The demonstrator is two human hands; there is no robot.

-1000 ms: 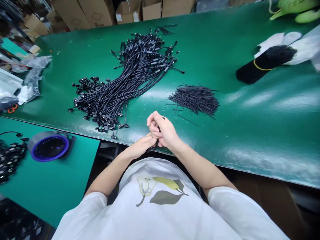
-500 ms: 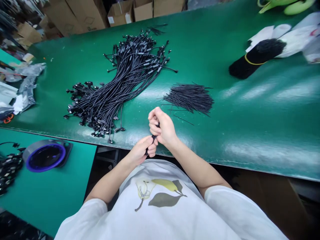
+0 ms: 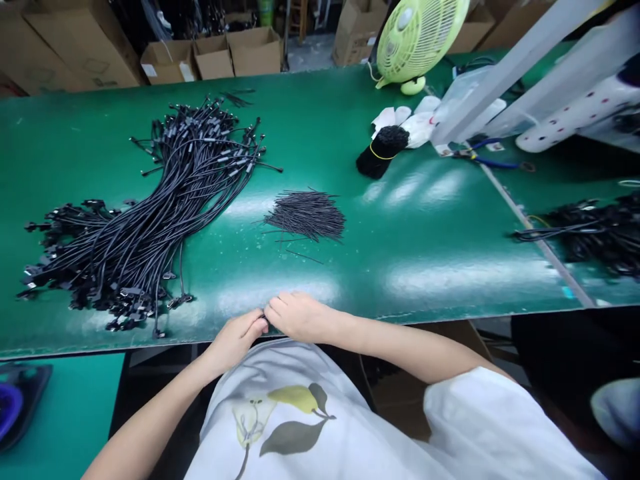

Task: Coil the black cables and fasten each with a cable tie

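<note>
At the near edge of the green table, my left hand (image 3: 239,339) is closed, with thumb and forefinger pinched on a black cable (image 3: 263,316). Only a dark sliver of it shows between my hands; the rest is hidden. My right hand (image 3: 300,317) touches the left one, back upward, its fingers curled over the same spot. Beyond them lies a loose pile of thin black ties (image 3: 307,215), with a single one apart on the near side. To the left spreads a large heap of black cables (image 3: 185,180) with connectors at both ends.
A black bundle with a yellow band (image 3: 383,152) lies farther back, near white wrappings. Behind it stands a green fan (image 3: 417,40). Blue-handled pliers (image 3: 495,160) and more black cables (image 3: 600,233) are at the right. Cardboard boxes (image 3: 255,52) line the far side.
My view has swung to the right, bringing the fan and pliers in. Both hands have lowered toward my body, and the right hand has turned back-up, covering most of the black cable.
</note>
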